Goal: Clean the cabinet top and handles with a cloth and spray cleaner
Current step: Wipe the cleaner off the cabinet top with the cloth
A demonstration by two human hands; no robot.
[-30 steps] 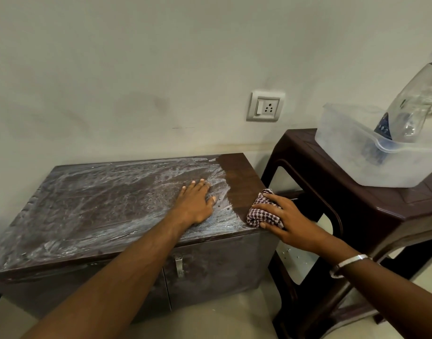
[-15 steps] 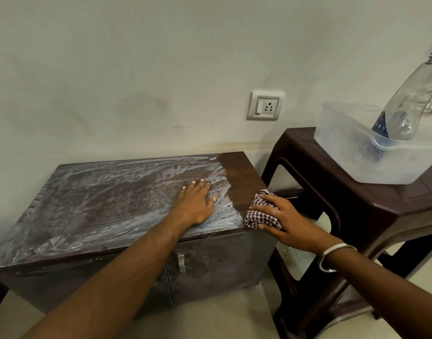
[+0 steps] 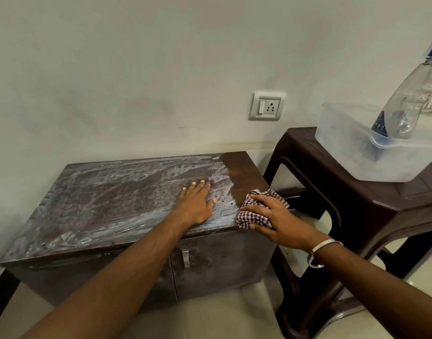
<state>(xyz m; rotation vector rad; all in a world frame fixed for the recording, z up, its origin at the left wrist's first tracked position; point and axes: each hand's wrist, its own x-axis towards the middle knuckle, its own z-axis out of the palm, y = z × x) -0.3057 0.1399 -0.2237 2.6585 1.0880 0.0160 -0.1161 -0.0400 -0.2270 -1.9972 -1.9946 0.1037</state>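
A low dark brown cabinet (image 3: 117, 204) stands against the wall. White smeared cleaner covers most of its top; a strip at the right end is wiped bare. My left hand (image 3: 197, 204) lies flat and open on the wet top, right of centre. My right hand (image 3: 271, 216) presses a bunched checked cloth (image 3: 246, 217) on the front right corner of the top. A metal handle (image 3: 185, 258) hangs on the cabinet front below my left arm. The clear spray bottle (image 3: 410, 99) with a blue head leans in a plastic tub at the far right.
A dark brown plastic stool (image 3: 356, 199) stands right of the cabinet, close to its side, and carries the translucent tub (image 3: 344, 135). A wall socket (image 3: 267, 107) sits above the gap between them. Pale floor tiles lie in front of the cabinet.
My right hand with the cloth has slid slightly toward the front right corner of the cabinet top. My left hand has stayed flat in place.
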